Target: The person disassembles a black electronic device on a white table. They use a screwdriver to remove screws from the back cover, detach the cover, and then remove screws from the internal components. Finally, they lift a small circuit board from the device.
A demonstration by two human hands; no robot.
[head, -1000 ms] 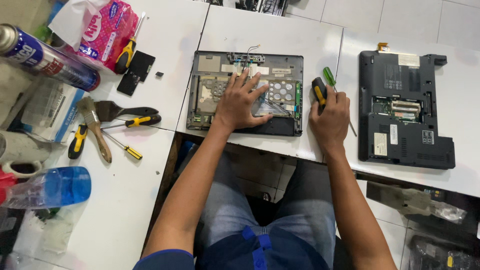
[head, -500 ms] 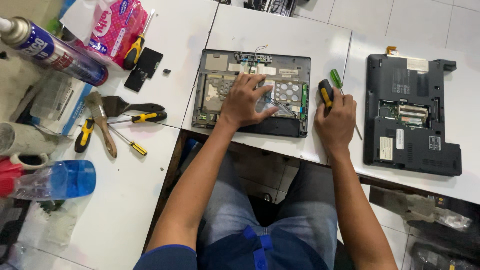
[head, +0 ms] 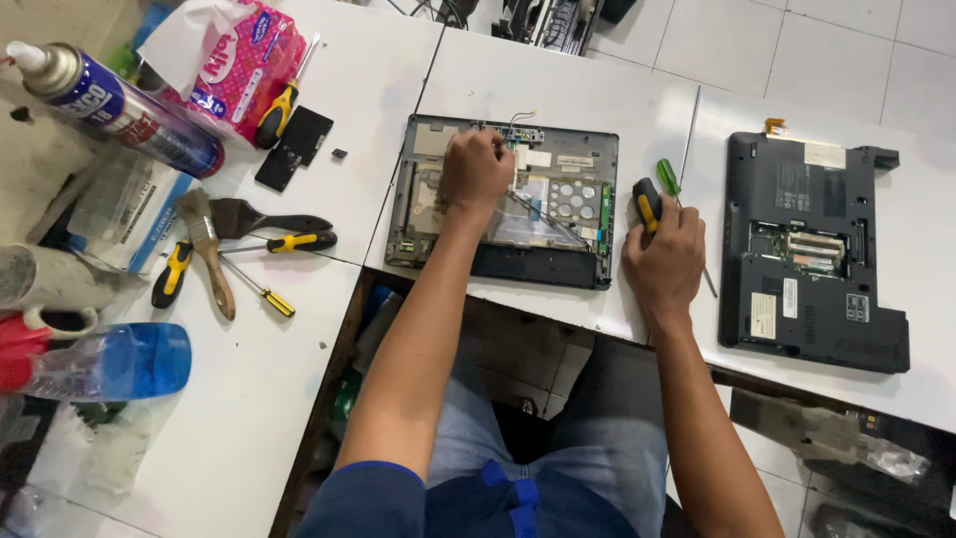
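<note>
Opened laptop chassis (head: 503, 204) flat on white tabletop (head: 558, 85), keyboard side stripped, bare metal plate, perforated panel and loose wires exposed. Left hand (head: 476, 171) over upper middle of chassis, fingers curled down tight at the cable cluster by the rear edge; pinching something small there or only pressing, cannot tell. Right hand (head: 662, 261) resting on tabletop just right of chassis, closed around black-and-yellow screwdriver (head: 647, 204), handle up, tip hidden under the palm. Green-handled screwdriver (head: 669, 179) lying just beside it, shaft running under the hand. Well right, second laptop base (head: 812, 254), underside up, memory bay cover off, green boards showing. Left side of tabletop: spray can (head: 119, 110) on its side, pink tissue pack (head: 244, 60), yellow-handled screwdriver (head: 277, 110) leaning on it, small black cover plate (head: 294, 147), paintbrush (head: 209, 249), pliers (head: 269, 224), two more yellow-handled drivers (head: 254, 289), blue-tinted bottle (head: 110, 361) lying down. Judged state of work: teardown well advanced, top cover and keyboard already out, inner frame laid open; cabling and remaining boards still in place, so disconnecting and lifting those looks left to do. Loose screws not visible anywhere; too small to tell.
</note>
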